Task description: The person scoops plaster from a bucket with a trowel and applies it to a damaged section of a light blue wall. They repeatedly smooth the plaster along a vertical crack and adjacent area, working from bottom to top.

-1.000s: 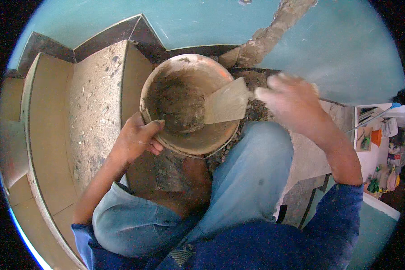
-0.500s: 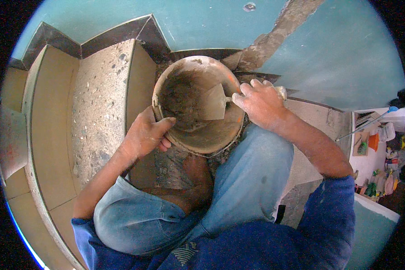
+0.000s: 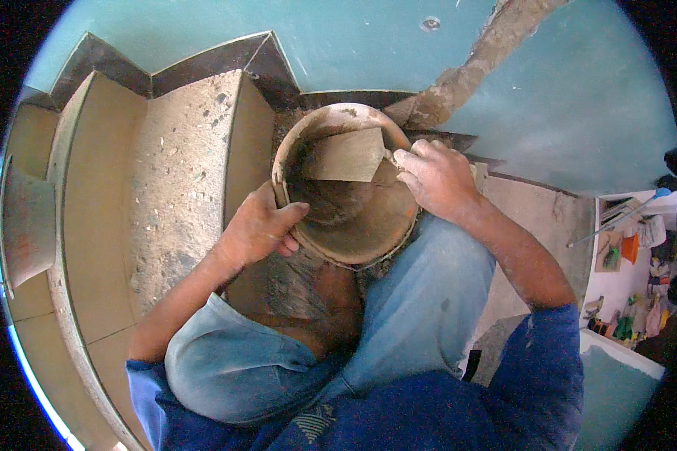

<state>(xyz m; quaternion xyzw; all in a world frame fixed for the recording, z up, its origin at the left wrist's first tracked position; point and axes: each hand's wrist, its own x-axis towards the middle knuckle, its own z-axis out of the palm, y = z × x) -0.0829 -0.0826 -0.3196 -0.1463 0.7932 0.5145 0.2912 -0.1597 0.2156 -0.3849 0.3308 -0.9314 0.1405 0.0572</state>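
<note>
So I'm crouched on the concrete steps (image 3: 180, 165) by the teal wall (image 3: 353, 37), mortar bucket (image 3: 353, 225) sitting just past my knees. My left hand (image 3: 257, 229) is clamped on its near rim, my right hand (image 3: 435, 177) grips the trowel (image 3: 346, 155), blade inside the bucket.
</note>
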